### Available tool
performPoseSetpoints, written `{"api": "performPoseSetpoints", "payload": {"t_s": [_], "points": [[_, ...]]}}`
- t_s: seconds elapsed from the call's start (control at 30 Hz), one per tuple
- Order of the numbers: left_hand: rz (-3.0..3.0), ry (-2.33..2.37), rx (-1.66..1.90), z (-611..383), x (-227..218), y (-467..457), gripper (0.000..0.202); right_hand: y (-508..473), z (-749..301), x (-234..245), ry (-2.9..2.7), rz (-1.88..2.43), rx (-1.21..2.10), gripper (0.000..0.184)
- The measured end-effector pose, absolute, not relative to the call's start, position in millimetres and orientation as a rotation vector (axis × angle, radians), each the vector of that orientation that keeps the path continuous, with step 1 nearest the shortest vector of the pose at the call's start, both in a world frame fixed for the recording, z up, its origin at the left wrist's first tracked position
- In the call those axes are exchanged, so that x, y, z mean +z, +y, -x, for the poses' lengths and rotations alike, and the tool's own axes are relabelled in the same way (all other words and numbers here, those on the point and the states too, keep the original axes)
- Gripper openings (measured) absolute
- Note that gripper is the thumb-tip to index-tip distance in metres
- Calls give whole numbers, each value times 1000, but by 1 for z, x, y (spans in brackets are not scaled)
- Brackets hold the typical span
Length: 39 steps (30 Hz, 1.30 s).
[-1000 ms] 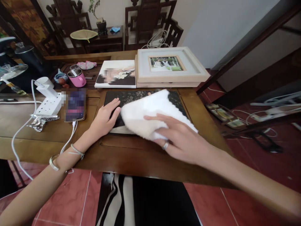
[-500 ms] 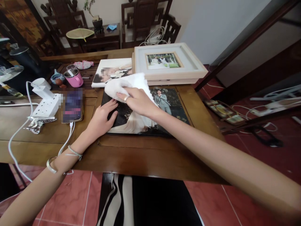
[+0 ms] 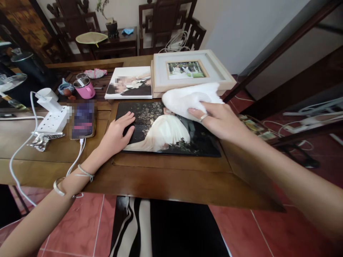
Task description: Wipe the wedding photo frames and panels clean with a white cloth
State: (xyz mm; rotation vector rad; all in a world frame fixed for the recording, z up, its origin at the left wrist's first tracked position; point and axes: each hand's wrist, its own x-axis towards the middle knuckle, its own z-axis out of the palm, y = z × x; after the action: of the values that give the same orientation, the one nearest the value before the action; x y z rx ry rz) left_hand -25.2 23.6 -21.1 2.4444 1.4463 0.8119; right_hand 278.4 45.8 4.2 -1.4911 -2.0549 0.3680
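A dark, glossy wedding photo panel (image 3: 166, 134) lies flat on the wooden table in front of me. My left hand (image 3: 119, 132) rests with spread fingers on its left edge and holds nothing. Over the panel's upper right part, my right hand (image 3: 215, 117) grips a white cloth (image 3: 184, 101), thumb on top and a ring on one finger. The cloth covers part of the pictured couple. Behind the panel lie a white photo block (image 3: 131, 89) and a pale framed picture (image 3: 160, 76), which the cloth's far edge overlaps in view.
Left of the panel are a phone (image 3: 83, 119) on a charging cable, a white power strip (image 3: 55, 119) and a silver ornament (image 3: 44, 140). Farther back stand a pink mug (image 3: 85, 90) and a dark kettle (image 3: 28, 66). The table's front edge (image 3: 171, 189) is close to me.
My right hand has swept the white cloth rightward across the photo panel, uncovering the pictured white dress and covering the upper right. My left hand has stayed in place.
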Motion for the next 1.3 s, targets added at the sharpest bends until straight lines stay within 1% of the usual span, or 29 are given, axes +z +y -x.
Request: {"api": "performPoseSetpoints", "payload": {"t_s": [0.1, 0.2, 0.33, 0.47, 0.63, 0.77, 0.9, 1.1, 1.3], "points": [[-2429, 1458, 815, 20, -31, 33, 38, 46, -295, -9, -2044, 1564, 305, 38], [-2422, 1447, 815, 17, -30, 41, 37, 27, -293, -15, -2139, 1450, 202, 33], [-2412, 1445, 818, 21, -12, 48, 37, -14, -278, -2, -2307, 1138, 126, 23], [-2406, 1439, 810, 27, 4, 52, 37, -35, -268, 17, -2415, 974, 139, 23], [-2395, 1449, 801, 27, -1, 41, 37, -12, -273, 16, -2424, 1053, 84, 24], [-2411, 1435, 812, 24, -12, 28, 37, 25, -285, 4, -2334, 1261, 169, 31], [-2424, 1423, 825, 25, -16, 17, 37, 52, -292, -1, -2295, 1336, 222, 37], [-2439, 1428, 826, 23, -17, 22, 38, 48, -293, -11, -2244, 1329, 125, 33], [-2417, 1454, 800, 29, -9, 45, 39, 0, -292, -10, -2301, 1094, 55, 24]]}}
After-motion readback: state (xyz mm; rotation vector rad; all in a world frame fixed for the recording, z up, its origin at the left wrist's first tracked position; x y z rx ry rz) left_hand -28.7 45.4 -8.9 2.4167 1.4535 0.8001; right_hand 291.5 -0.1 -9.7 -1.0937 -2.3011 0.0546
